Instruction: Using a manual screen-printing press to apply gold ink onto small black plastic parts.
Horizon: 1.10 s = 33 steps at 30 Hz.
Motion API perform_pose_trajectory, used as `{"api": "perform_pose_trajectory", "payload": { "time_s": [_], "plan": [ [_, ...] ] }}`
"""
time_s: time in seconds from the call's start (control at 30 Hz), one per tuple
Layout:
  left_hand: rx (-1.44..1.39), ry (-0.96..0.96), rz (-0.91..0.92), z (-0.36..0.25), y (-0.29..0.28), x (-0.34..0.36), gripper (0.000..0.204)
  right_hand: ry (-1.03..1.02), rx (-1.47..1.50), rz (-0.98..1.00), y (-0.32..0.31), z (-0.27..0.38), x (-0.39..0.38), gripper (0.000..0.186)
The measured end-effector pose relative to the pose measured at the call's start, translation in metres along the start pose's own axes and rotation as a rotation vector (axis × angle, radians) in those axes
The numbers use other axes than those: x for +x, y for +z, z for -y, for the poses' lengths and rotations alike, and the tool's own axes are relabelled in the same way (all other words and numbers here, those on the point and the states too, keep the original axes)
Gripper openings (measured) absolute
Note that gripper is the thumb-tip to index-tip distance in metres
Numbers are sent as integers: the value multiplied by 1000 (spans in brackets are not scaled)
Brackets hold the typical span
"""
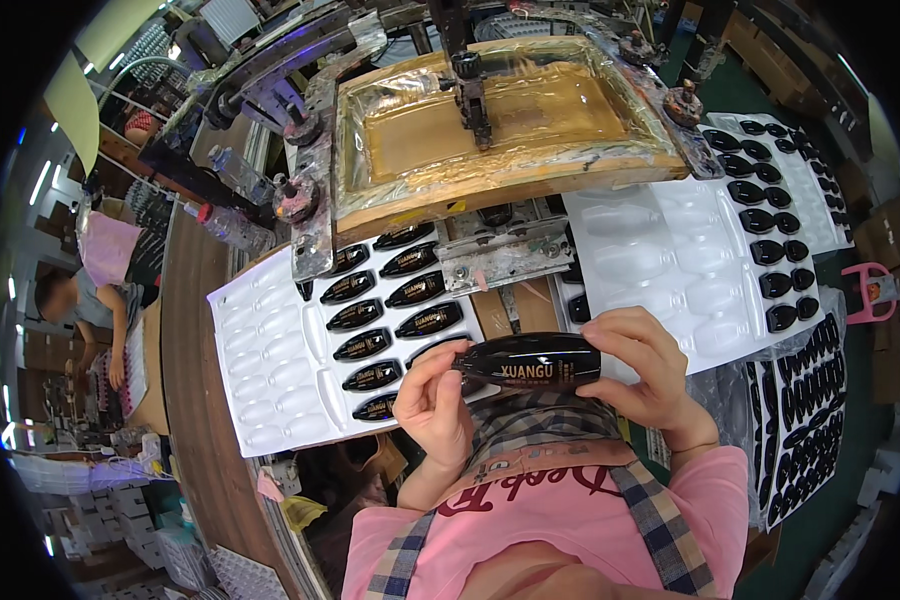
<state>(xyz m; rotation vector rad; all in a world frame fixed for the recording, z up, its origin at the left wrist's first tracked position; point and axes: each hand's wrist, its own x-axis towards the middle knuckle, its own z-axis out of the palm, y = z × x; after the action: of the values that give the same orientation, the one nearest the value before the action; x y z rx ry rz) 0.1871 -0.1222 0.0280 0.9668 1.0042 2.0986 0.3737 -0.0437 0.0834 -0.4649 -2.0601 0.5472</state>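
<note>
A glossy black, bottle-shaped piece [530,362] with gold print on its upper face lies level between my two hands, in front of my chest. My left hand [436,402] pinches its narrow left end with thumb and fingers. At the wide right end, my right hand [642,365] grips it between thumb below and fingers above. Just beyond my left hand, a white moulded tray [270,350] carries several similar black pieces [364,344] with gold print. Behind the held piece is a metal fixture [505,255] under the printing screen.
A wood-framed printing screen [510,190] with golden ink stands raised ahead. To the right is another white tray [660,265] with black pieces [767,252] along its far side. Bottles [232,228] stand at the left. A co-worker [105,310] sits far left; a pink stool [870,293] is far right.
</note>
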Motion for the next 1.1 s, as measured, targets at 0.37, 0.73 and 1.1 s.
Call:
{"api": "perform_pose_trajectory", "payload": {
  "time_s": [0.37, 0.73, 1.1],
  "plan": [
    [191, -36, 198, -9, -24, 7, 21, 47, -45, 73, 2, -4, 2, 52],
    [751, 66, -646, -27, -201, 22, 13, 610, -1035, 43, -119, -60, -59, 44],
    [1034, -3, -651, 37, -234, 44, 14, 1295, -1249, 402, -217, -78, -131, 61]
  ]
}}
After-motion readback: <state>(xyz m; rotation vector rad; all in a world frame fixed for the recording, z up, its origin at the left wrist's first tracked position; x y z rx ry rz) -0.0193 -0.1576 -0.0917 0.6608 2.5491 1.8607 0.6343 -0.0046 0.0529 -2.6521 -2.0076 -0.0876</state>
